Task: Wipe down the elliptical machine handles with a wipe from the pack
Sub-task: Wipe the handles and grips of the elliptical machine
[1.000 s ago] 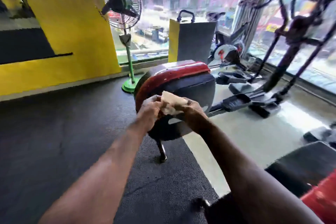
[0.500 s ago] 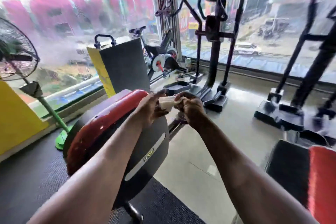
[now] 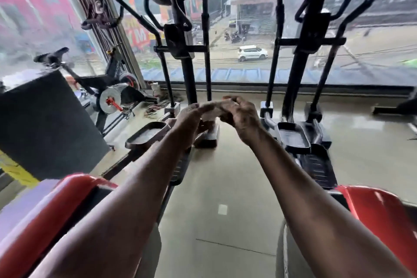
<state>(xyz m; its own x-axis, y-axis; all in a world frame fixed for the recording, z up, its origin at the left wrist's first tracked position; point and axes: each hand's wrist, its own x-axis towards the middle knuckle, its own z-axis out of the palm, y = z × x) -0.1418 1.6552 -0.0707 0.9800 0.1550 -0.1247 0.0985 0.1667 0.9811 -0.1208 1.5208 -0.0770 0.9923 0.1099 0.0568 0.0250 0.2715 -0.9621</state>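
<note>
My left hand (image 3: 188,117) and my right hand (image 3: 240,117) are held together in front of me, both pinching a small pale wipe (image 3: 211,110) between them. Two black elliptical machines stand ahead by the window. The left elliptical (image 3: 180,47) has curved black handles (image 3: 126,7) rising above my hands. The right elliptical (image 3: 302,52) has its handles (image 3: 316,0) up at the top right. My hands touch neither machine. No wipe pack is in view.
Red and black flywheel covers sit low at the left (image 3: 56,210) and right (image 3: 379,216). Foot pedals (image 3: 146,135) (image 3: 293,137) flank a strip of tiled floor (image 3: 225,187). A spin bike (image 3: 112,95) and a dark padded box (image 3: 45,124) stand at the left.
The view has swung right from the fan and yellow wall to face the two ellipticals. Both hands stay together on the wipe throughout.
</note>
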